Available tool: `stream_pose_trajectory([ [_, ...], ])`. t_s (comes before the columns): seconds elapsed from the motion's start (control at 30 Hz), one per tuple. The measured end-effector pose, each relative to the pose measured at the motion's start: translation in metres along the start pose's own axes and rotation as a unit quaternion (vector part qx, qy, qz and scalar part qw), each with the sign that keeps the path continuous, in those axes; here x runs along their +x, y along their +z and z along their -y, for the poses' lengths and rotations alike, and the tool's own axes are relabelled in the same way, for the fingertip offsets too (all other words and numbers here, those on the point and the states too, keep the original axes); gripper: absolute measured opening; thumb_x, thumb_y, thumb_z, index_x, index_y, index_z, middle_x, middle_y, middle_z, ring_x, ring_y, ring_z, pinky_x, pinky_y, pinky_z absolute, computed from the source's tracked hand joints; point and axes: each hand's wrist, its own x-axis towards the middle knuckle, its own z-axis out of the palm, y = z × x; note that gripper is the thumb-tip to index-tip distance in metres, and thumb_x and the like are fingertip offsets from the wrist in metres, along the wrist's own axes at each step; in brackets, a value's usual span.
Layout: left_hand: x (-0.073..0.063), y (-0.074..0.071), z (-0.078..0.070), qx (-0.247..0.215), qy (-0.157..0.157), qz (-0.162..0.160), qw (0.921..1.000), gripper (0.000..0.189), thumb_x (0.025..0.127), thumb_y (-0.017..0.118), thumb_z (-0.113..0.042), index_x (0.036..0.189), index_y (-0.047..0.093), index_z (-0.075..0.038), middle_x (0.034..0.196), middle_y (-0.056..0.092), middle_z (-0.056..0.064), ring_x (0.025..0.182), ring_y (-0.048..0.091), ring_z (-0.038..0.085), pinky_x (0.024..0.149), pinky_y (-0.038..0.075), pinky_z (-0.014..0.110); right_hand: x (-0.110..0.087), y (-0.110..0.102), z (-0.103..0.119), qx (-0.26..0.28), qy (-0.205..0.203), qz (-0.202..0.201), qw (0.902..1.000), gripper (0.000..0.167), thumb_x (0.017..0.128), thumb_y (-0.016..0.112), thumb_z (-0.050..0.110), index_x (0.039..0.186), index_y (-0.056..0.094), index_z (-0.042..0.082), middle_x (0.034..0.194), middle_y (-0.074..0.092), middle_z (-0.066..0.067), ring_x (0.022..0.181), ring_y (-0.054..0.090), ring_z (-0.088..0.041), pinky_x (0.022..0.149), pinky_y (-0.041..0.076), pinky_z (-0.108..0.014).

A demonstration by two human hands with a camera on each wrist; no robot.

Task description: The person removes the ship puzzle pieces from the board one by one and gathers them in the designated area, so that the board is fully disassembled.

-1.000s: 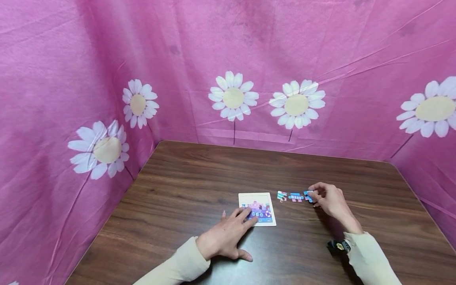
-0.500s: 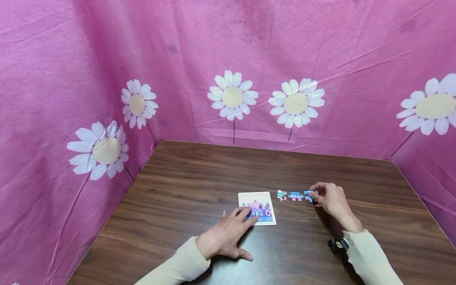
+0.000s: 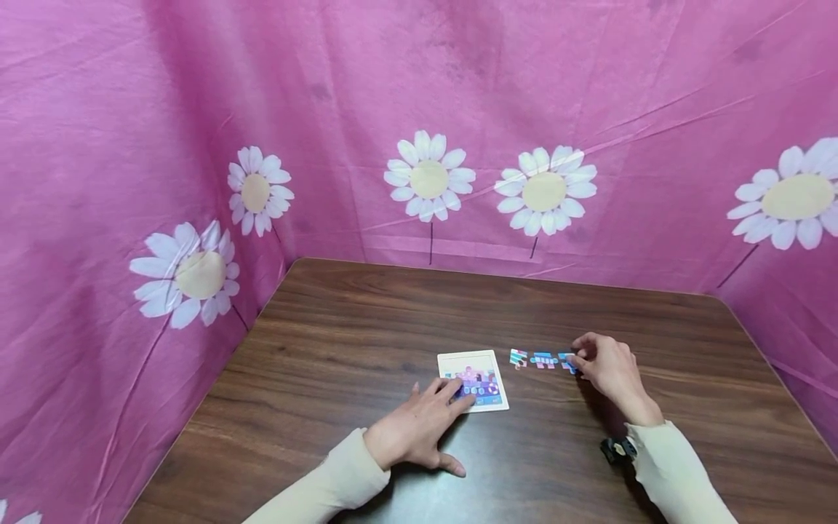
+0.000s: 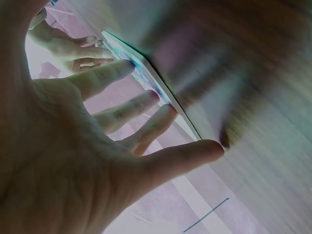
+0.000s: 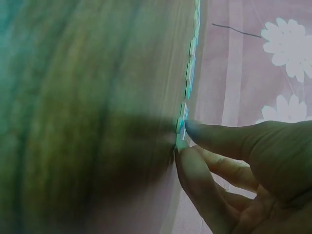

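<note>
A square jigsaw board (image 3: 468,359) with a white rim and a partly filled purple and blue picture lies on the table. My left hand (image 3: 419,429) rests on its lower left part, fingers spread and thumb out to the side; the left wrist view shows the fingertips (image 4: 152,95) at the board's edge. To the right, three loose puzzle pieces lie in a row. My right hand (image 3: 609,370) pinches the rightmost puzzle piece (image 3: 567,362) between thumb and forefinger, low at the table, as the right wrist view shows. Its far side is hidden by the fingers.
A striped puzzle piece (image 3: 518,357) lies nearest the board, with a blue and pink puzzle piece (image 3: 544,360) beside it. The brown wooden table (image 3: 366,320) ends at a pink curtain (image 3: 340,109) with daisies. A black device (image 3: 617,450) sits at my right wrist.
My right hand has shifted very slightly at the rightmost puzzle piece, which stays about where it was. The left hand keeps its place on the board.
</note>
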Motion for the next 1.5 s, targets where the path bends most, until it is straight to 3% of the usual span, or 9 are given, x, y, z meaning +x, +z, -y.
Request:
stream_pose_trajectory([
  [0.33,0.001,0.000,0.002,0.013,-0.002,0.013,0.9998,0.112,0.070,0.076,-0.081,0.160,0.039,-0.026,0.164,0.039,0.005,0.148,0.040,0.024,0.115,0.044,0.060,-0.006,0.000,0.003,0.000,-0.009,-0.016,0.9998,0.017,0.093,0.077,0.023,0.096,0.076,0.006,0.083,0.078,-0.007,0.075,0.069,-0.019,0.067,0.050,-0.042],
  [0.7,0.000,0.004,-0.001,0.081,0.021,-0.005,0.9965,0.111,0.077,0.066,-0.085,0.162,0.037,-0.020,0.167,0.035,0.005,0.150,0.038,0.024,0.122,0.039,0.054,-0.007,0.000,0.007,-0.011,-0.003,-0.016,0.9998,0.020,0.092,0.077,0.025,0.098,0.076,0.006,0.087,0.078,-0.011,0.078,0.071,-0.028,0.062,0.049,-0.042],
  [1.07,-0.010,0.004,-0.007,0.104,0.050,-0.031,0.9929,0.101,0.084,0.064,-0.074,0.162,0.036,-0.016,0.163,0.045,-0.003,0.146,0.045,0.019,0.121,0.040,0.055,-0.006,0.000,0.017,-0.015,-0.011,0.009,0.9998,0.031,0.094,0.076,0.029,0.107,0.075,0.002,0.097,0.075,-0.019,0.088,0.070,-0.036,0.068,0.052,-0.052],
  [1.27,-0.014,0.005,-0.010,0.100,0.036,-0.011,0.9942,0.088,0.091,0.058,-0.070,0.161,0.041,-0.019,0.167,0.041,-0.008,0.145,0.046,0.015,0.123,0.038,0.054,-0.003,-0.001,0.031,0.013,-0.035,0.002,0.9993,0.030,0.095,0.075,0.024,0.110,0.073,-0.002,0.103,0.071,-0.023,0.093,0.070,-0.037,0.079,0.052,-0.054],
  [1.37,-0.016,0.005,-0.011,0.081,0.031,-0.003,0.9963,0.087,0.093,0.058,-0.069,0.161,0.041,-0.019,0.168,0.039,-0.009,0.146,0.045,0.015,0.122,0.039,0.055,0.000,0.003,0.045,0.042,-0.060,0.000,0.9973,0.023,0.095,0.075,0.018,0.107,0.073,-0.001,0.097,0.074,-0.019,0.083,0.074,-0.030,0.074,0.056,-0.045],
  [1.5,-0.017,0.005,-0.011,0.056,0.030,0.009,0.9980,0.086,0.094,0.058,-0.066,0.162,0.039,-0.018,0.170,0.036,-0.007,0.148,0.043,0.017,0.115,0.045,0.057,0.003,0.010,0.067,0.111,-0.096,0.036,0.9885,0.018,0.095,0.075,0.011,0.106,0.072,-0.003,0.085,0.076,-0.013,0.068,0.072,-0.022,0.059,0.054,-0.027],
])
